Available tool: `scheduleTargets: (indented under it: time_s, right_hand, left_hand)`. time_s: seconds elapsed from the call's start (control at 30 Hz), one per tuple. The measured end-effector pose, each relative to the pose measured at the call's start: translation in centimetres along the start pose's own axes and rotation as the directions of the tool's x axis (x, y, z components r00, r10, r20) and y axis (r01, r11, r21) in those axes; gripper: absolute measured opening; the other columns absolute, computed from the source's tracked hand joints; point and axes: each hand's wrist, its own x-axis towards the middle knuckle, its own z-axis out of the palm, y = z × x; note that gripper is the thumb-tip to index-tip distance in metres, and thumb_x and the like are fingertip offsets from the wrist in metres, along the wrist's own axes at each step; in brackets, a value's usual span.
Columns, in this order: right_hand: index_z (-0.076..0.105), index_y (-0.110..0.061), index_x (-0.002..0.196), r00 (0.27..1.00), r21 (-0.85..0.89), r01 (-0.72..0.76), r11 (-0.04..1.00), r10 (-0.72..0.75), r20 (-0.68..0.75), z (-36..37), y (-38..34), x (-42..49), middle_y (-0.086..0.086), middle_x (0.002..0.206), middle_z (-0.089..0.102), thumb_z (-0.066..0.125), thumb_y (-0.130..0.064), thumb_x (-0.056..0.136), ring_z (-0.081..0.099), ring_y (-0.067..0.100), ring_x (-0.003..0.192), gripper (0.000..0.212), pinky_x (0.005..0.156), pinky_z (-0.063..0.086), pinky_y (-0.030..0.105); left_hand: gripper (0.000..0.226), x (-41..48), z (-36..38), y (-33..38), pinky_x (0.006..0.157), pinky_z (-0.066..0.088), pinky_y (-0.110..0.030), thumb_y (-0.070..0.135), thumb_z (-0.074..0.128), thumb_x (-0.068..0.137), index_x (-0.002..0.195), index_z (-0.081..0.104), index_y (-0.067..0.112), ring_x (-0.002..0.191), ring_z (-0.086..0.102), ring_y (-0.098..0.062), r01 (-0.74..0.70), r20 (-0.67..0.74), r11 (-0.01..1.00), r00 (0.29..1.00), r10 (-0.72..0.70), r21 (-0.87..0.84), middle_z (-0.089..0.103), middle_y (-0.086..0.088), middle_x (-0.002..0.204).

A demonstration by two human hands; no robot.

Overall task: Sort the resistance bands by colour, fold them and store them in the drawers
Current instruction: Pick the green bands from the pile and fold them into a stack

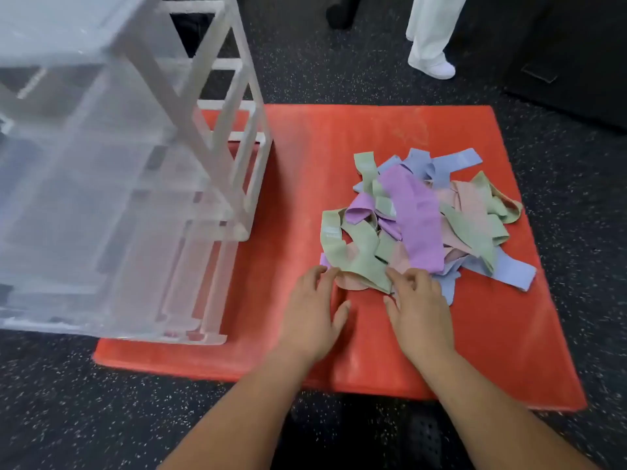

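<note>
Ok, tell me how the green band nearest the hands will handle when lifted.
Probably floppy: the green band lies in soft curls, so it should droop when lifted. Likely light, being thin flat fabric. It may drag neighbours, since a pink band lies tangled under it.

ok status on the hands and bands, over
Left hand and right hand open, both touching green band at near edge of pile. Pile unsorted on red mat. Drawer unit left of pile, nothing between.

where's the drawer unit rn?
Head view, left side: the clear drawer unit stands on the left part of the red mat, left of the band pile.
</note>
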Motion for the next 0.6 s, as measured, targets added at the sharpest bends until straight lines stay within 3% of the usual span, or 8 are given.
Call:
scheduleTargets:
  time_s: [0.1,0.27,0.43,0.53,0.6]
  right_hand:
    - [0.066,-0.032,0.132,0.989,-0.010,0.038,0.999,-0.039,-0.144,2.3,0.8,-0.1,0.003,0.116,0.052,0.075,-0.031,0.091,0.051,0.027,0.102,0.041,0.083,0.053,0.045]
    - [0.072,-0.035,0.122,0.928,-0.024,0.108,0.994,-0.110,-0.356,5.3,2.4,-0.9,0.004,0.116,0.055,0.072,-0.034,0.094,0.054,0.032,0.098,0.027,0.079,0.049,0.046]
    - [0.076,-0.032,0.111,0.837,-0.120,0.128,0.984,-0.172,-0.519,3.3,1.4,-4.2,0.003,0.119,0.061,0.074,-0.035,0.093,0.055,0.034,0.103,0.018,0.079,0.041,0.044]
    - [0.076,-0.027,0.103,0.813,-0.112,0.170,0.979,-0.204,-0.546,2.0,0.9,-7.7,0.000,0.108,0.063,0.069,-0.034,0.097,0.055,0.031,0.095,0.011,0.072,0.039,0.041]
    - [0.076,-0.026,0.101,0.839,-0.120,0.190,0.974,-0.225,-0.496,2.1,0.8,-10.2,-0.003,0.099,0.063,0.061,-0.038,0.100,0.058,0.028,0.088,0.019,0.066,0.043,0.040]
  left_hand:
    - [0.060,0.0,3.0,-1.1,0.115,0.042,-0.041,0.045,0.063,0.098,0.150,0.046,0.021,0.134,0.047,-0.023,-0.041,-0.130,0.996,0.991,0.031,-0.077,0.047,0.000,0.145]
    - [0.064,-1.1,6.2,-2.7,0.113,0.045,-0.042,0.045,0.066,0.097,0.151,0.046,0.020,0.133,0.052,-0.023,-0.137,-0.277,0.989,0.954,0.116,-0.056,0.047,-0.001,0.145]
    - [0.059,-4.0,5.1,-2.2,0.105,0.036,-0.021,0.031,0.072,0.097,0.150,0.051,0.015,0.126,0.050,-0.016,-0.187,-0.435,0.977,0.892,0.126,-0.100,0.052,-0.002,0.139]
    - [0.049,-8.5,4.2,-1.3,0.104,0.044,-0.028,0.033,0.069,0.099,0.144,0.055,0.020,0.119,0.055,-0.012,-0.198,-0.399,0.976,0.905,0.149,-0.086,0.057,0.004,0.131]
    - [0.044,-11.5,3.7,-1.2,0.100,0.050,-0.034,0.036,0.067,0.100,0.141,0.056,0.024,0.114,0.057,-0.009,-0.214,-0.303,0.973,0.936,0.179,-0.086,0.059,0.007,0.126]
